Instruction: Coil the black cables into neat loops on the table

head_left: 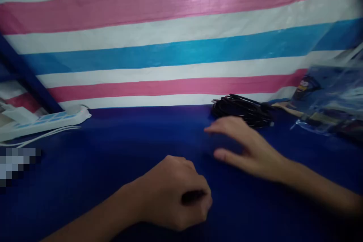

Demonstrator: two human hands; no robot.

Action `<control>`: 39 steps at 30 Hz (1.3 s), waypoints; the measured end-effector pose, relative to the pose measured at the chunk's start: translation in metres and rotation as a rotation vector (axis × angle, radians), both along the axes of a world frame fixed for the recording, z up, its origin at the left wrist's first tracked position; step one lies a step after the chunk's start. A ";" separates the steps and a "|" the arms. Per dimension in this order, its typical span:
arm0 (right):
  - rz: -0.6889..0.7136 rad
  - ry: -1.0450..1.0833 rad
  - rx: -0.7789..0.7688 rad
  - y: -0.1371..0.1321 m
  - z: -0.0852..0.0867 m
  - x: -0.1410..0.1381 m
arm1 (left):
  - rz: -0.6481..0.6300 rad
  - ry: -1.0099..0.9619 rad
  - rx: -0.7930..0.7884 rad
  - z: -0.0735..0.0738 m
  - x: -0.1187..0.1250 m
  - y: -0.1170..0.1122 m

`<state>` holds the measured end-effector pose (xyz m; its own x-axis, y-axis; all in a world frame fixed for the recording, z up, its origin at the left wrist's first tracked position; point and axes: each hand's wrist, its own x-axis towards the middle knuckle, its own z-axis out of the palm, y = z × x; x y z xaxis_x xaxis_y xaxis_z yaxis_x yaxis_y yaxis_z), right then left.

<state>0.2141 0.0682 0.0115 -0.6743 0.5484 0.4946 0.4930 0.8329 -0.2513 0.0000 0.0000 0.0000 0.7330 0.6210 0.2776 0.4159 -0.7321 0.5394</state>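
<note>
Black cable coil, blue tabletop, striped tarp wall

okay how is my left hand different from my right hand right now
The left hand is curled into a loose fist; the right hand is open with fingers stretched out. The left hand is nearer the camera; the right hand lies close to the black coiled cable. Both are over the blue table cover.

Left hand rests fisted on the blue counter; right hand, fingers spread, lies just before the black cable coil.
</note>
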 end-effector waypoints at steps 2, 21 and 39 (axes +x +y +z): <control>-0.223 0.061 0.162 0.025 0.011 0.009 | -0.021 0.051 0.064 0.002 0.001 -0.002; -0.728 -0.461 -0.430 0.098 0.030 -0.014 | 0.032 0.245 0.416 0.009 -0.012 -0.002; 0.190 0.268 -0.835 -0.031 0.072 -0.073 | 0.223 -1.207 -0.905 0.022 -0.005 0.012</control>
